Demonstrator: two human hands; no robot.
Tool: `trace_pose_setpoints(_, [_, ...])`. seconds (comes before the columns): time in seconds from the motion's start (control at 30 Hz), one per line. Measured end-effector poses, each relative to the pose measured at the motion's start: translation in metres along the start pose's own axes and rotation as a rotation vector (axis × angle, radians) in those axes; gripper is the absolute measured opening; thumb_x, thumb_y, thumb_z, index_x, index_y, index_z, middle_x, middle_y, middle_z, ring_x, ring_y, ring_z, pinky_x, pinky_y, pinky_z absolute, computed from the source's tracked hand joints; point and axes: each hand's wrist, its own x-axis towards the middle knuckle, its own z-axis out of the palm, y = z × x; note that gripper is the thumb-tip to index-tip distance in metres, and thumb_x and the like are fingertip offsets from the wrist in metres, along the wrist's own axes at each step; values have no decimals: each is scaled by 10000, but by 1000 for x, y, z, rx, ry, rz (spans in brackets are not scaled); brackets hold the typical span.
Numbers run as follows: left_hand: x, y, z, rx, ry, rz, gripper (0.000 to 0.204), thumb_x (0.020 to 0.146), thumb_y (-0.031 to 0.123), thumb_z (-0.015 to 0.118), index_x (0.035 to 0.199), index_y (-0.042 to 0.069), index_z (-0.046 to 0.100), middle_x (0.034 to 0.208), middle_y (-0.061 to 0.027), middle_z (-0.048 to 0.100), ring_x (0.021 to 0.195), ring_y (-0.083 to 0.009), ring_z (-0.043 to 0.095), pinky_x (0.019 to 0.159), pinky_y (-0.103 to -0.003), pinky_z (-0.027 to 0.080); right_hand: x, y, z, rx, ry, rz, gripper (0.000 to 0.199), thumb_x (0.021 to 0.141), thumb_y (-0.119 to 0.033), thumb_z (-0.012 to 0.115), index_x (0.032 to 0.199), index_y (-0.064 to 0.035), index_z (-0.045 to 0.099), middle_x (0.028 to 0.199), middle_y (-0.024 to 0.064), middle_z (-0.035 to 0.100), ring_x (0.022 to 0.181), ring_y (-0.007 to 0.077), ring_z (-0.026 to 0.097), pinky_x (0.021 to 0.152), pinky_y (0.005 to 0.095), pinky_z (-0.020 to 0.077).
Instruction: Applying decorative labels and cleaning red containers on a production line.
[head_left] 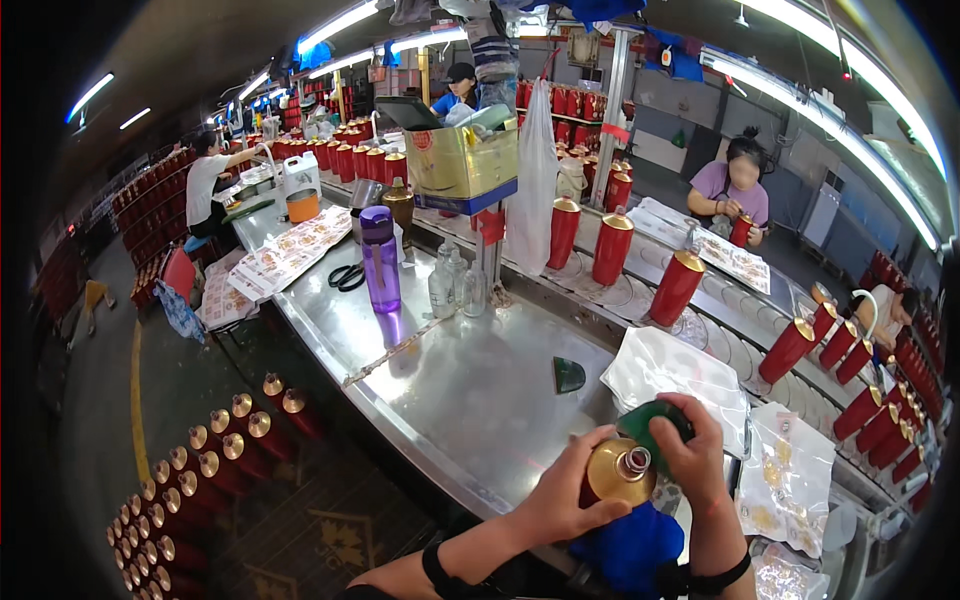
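Note:
My left hand is wrapped round a red bottle with a gold shoulder, its open neck tilted up toward me. In my right hand is a flat green scraper-like piece, pinched between thumb and fingers and held against the bottle beside its neck. A second dark green piece lies on the metal table beyond my hands. Under the bottle is a bundle of blue cloth. The bottle's lower body is mostly hidden by my left hand.
Printed sheets lie right of my hands, beside a conveyor carrying red bottles. Left on the table stand a purple water bottle, small clear bottles and black scissors. Co-workers sit across the line. Many gold-topped bottles stand lower left.

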Motion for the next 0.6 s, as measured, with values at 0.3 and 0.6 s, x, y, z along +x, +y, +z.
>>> trace_pose_setpoints(0.3, [7, -5, -4, -193, -92, -147, 797, 778, 388, 752, 1372, 39, 350, 1232, -163, 540, 1146, -258, 550, 980, -351, 416, 12, 7, 5, -44, 48, -9, 247, 822, -106, 690, 1037, 4, 639, 845, 97, 677, 785, 129, 628, 738, 278, 503])
trace_pose_setpoints(0.6, [7, -17, -4, -438, -142, -160, 780, 770, 297, 777, 1355, -11, 363, 1215, -106, 538, 1132, -161, 533, 974, -303, 419, 15, 15, 4, -34, -88, 79, 275, 818, -184, 707, 1014, -1, 649, 860, 85, 670, 823, 123, 617, 746, 276, 498])
